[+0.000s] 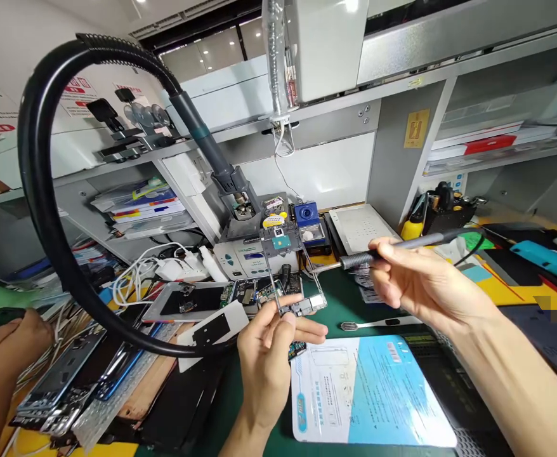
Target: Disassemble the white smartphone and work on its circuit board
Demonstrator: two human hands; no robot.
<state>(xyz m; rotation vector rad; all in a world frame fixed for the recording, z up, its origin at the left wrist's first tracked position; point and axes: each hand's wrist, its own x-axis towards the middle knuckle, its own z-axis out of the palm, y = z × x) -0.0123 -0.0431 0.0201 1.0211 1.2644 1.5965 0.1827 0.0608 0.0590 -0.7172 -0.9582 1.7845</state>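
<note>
My left hand (268, 368) pinches the lower end of a phone's mid-frame (278, 236) between thumb and fingers and holds it upright above the bench. The mid-frame has an open middle, thin side rails and a camera cutout with a teal patch at its top. My right hand (421, 279) grips a soldering iron (416, 241) like a pen. Its metal tip points left and appears close to the right rail; contact cannot be made out. Below the hands lies a blue and white printed mat (378, 387), with a brush (378, 324) just beyond it.
A thick black hose (35, 190) arches over the left side. Several phone parts (78, 355) are piled beneath it. Another person's hand (26, 333) holds a dark phone at far left. A soldering station (306, 216), a yellow bottle (412, 225) and shelves stand behind.
</note>
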